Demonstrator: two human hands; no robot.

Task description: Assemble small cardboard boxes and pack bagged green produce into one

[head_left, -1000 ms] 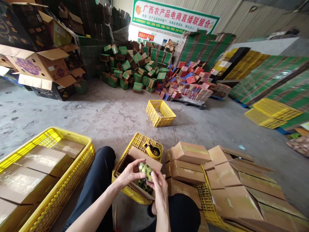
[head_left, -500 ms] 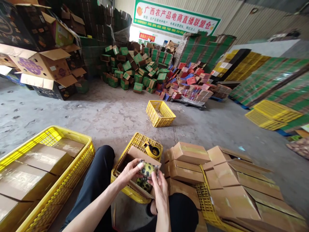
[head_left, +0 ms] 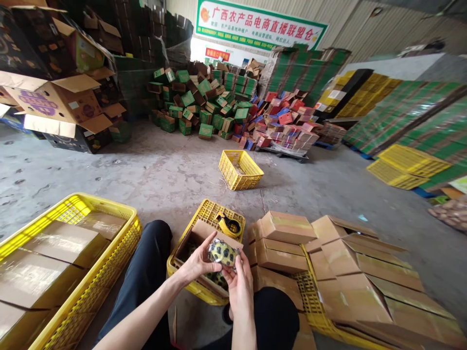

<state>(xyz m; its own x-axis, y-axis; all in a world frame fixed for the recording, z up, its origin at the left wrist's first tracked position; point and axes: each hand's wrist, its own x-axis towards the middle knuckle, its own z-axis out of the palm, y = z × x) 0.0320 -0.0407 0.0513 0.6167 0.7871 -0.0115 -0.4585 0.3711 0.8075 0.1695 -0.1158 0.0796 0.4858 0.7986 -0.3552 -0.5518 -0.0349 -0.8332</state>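
Note:
A yellow-green, dark-spotted packet in shiny clear wrap (head_left: pixel 222 252) is held between both hands above an open cardboard carton (head_left: pixel 205 230). My left hand (head_left: pixel 199 260) pinches its left end, with thumb below and index finger raised along the top. Fingers of my right hand (head_left: pixel 239 276) close on its right end from below and the side. Inside the carton, similar spotted packets (head_left: pixel 218 278) show partly under my hands. The carton rests on a yellow plastic crate (head_left: pixel 206 210), where a yellow-and-black tape dispenser (head_left: pixel 229 225) lies behind it.
To the left stands a large yellow crate (head_left: pixel 135 224) holding taped cartons. Stacked cartons (head_left: pixel 288 228) and another yellow crate (head_left: pixel 308 291) are on the right. A smaller yellow crate (head_left: pixel 241 181) sits on the concrete floor ahead. Heaps of green boxes (head_left: pixel 206 130) and red boxes (head_left: pixel 286 118) lie behind.
The packet has turned slightly in my hands, showing more of its spotted face. My left index finger has lifted and my right fingers have shifted under it. The view has moved slightly.

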